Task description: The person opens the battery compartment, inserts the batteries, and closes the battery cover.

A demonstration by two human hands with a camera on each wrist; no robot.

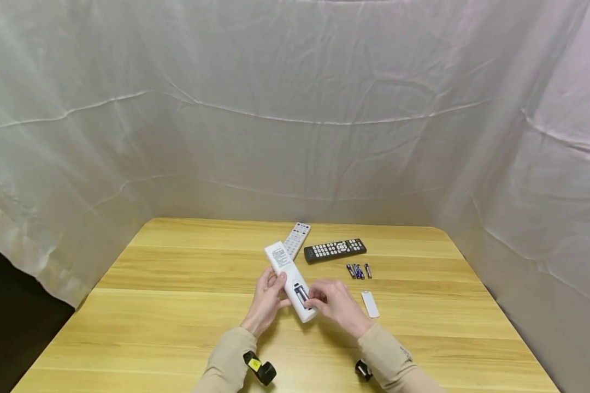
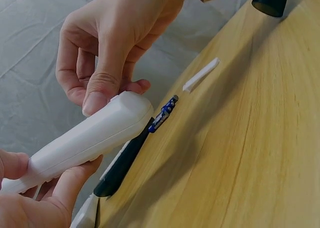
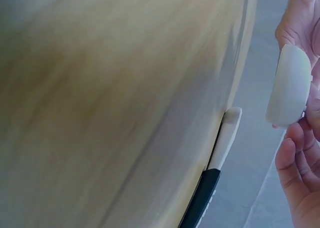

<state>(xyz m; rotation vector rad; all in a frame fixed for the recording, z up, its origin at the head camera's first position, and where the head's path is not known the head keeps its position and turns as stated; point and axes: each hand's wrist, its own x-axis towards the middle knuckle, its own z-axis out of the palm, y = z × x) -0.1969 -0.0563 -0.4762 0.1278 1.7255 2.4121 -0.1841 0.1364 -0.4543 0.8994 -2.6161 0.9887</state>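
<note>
My left hand grips a white remote control, thumb on its back and fingers beneath. The remote is tilted above the table, back side up, with its battery compartment uncovered and a battery showing inside. At the compartment's near end, my right hand has curled fingers, and its thumb and fingertips pinch at the battery, largely hiding it. In the left wrist view the right thumb meets the remote's end. A white battery cover lies on the table to the right.
Beyond the hands, a second white remote lies buttons up, partly behind the held one. A black remote lies to its right. Several blue batteries rest between the black remote and the cover. Pale curtains surround the wooden table.
</note>
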